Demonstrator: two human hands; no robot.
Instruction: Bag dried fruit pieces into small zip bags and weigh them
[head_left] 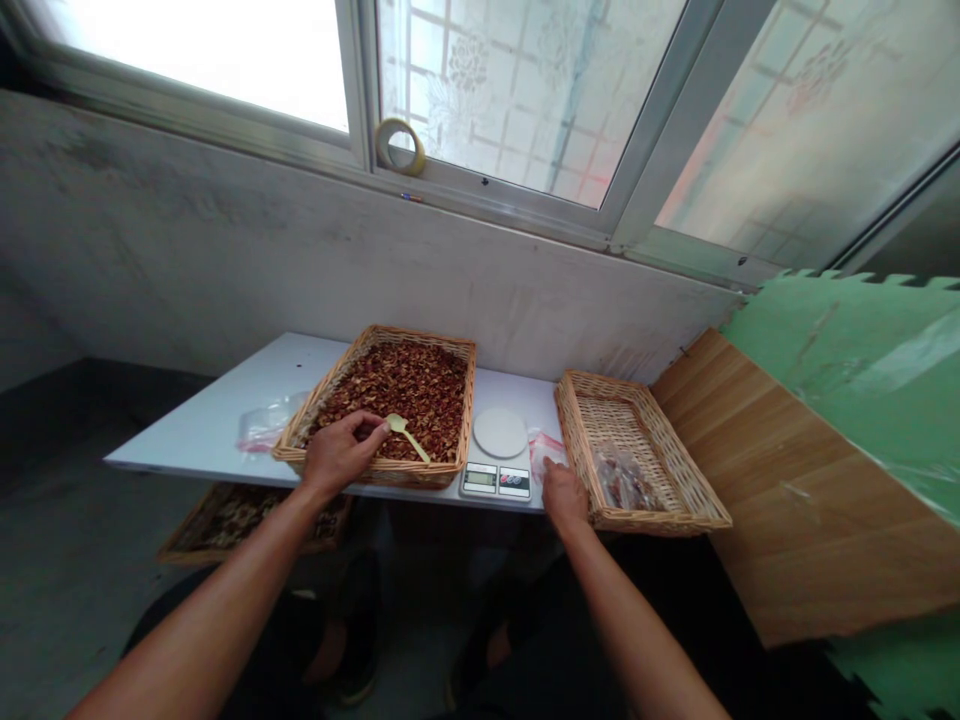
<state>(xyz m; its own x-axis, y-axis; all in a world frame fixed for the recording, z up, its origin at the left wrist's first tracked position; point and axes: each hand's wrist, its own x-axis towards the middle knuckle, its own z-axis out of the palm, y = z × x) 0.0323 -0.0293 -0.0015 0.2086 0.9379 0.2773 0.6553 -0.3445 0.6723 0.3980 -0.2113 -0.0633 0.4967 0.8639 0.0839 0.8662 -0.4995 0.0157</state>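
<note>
My left hand (343, 452) is over the near edge of a wicker basket (471, 400) full of reddish-brown dried pieces (409, 385). Its fingers are bent, with the tips at the bowl of a pale yellow spoon (411, 440) that lies on the pieces; whether they grip it is unclear. My right hand (564, 492) rests at the table's front edge, touching a small clear bag with a red strip (541, 450); its fingers are closed around the bag's lower part. Between the hands stands a white scale (500, 433) with nothing on its round plate.
Right of my right hand, a second wicker basket (622, 415) holds filled clear bags (624, 482). Clear bags (268, 422) lie on the white table (225, 400) at left. Another basket (225, 520) sits below. Tape (400, 147) stands on the windowsill; a wooden board (810, 490) leans at right.
</note>
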